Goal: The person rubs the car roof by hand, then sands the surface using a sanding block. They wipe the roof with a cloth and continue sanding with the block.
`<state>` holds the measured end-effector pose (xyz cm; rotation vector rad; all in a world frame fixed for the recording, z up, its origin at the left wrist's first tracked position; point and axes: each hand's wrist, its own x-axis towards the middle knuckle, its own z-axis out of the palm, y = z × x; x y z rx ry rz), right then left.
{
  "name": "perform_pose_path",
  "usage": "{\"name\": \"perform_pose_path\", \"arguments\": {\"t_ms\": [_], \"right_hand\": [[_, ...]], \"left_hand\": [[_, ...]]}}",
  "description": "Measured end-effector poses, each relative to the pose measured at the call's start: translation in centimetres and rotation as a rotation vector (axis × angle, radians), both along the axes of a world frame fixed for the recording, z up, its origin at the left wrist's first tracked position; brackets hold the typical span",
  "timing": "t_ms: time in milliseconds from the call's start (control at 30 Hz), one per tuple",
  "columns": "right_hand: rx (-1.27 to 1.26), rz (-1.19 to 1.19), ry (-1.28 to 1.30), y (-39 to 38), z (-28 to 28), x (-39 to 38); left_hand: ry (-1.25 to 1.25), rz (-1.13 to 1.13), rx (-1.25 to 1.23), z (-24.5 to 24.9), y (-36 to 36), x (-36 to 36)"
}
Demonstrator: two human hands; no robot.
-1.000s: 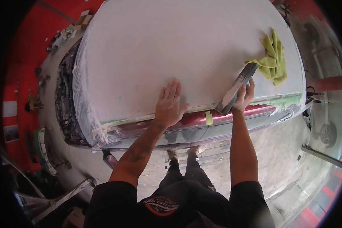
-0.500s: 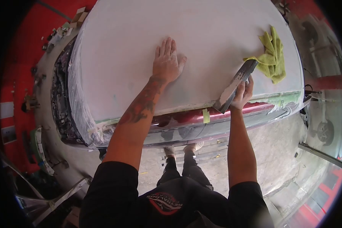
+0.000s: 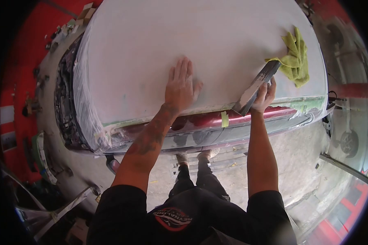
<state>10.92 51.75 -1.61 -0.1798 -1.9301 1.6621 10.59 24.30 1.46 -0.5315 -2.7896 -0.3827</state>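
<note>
A dusty, pale grey-white car roof (image 3: 131, 53) spreads out in front of me. My left hand (image 3: 181, 85) lies flat on it near the middle, fingers stretched out and holding nothing. In my right hand (image 3: 264, 97) is a long dark sanding block (image 3: 257, 87), gripped at the roof's near edge; it is tilted, and its side is coated with pale dust. Just beyond the block's far end, a crumpled yellow-green cloth (image 3: 296, 59) rests on the roof. A small piece of green tape (image 3: 225, 119) sticks to the dark red strip below the edge.
Clear plastic sheeting (image 3: 86, 102) covers the car's left end. A side mirror (image 3: 112, 163) juts out below it. A metal bar (image 3: 347, 168) stands at the right. At the upper left is a cardboard box (image 3: 86, 13).
My left hand has slid down the roof toward me, still flat. My right hand and the block have shifted only slightly in view, along with the cloth.
</note>
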Motion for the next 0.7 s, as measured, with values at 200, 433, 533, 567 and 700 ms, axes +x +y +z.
{"name": "perform_pose_path", "arguments": {"t_ms": [200, 433, 533, 567, 700], "right_hand": [[-0.117, 0.012, 0.072, -0.5, 0.0, -0.3], [-0.063, 0.014, 0.061, 0.0, -0.7, -0.3], [-0.078, 0.012, 0.068, -0.1, -0.6, -0.2], [-0.083, 0.016, 0.069, -0.2, -0.5, -0.2], [-0.121, 0.001, 0.056, -0.5, 0.0, -0.2]], "left_hand": [[-0.046, -0.010, 0.037, -0.2, -0.3, 2.7], [-0.126, -0.011, 0.040, -0.1, -0.6, 6.0], [-0.179, -0.021, 0.041, 0.1, -0.8, 7.8], [-0.213, -0.020, 0.043, 0.2, -0.8, 8.2], [-0.229, -0.029, 0.036, 0.1, -1.2, 8.4]]}}
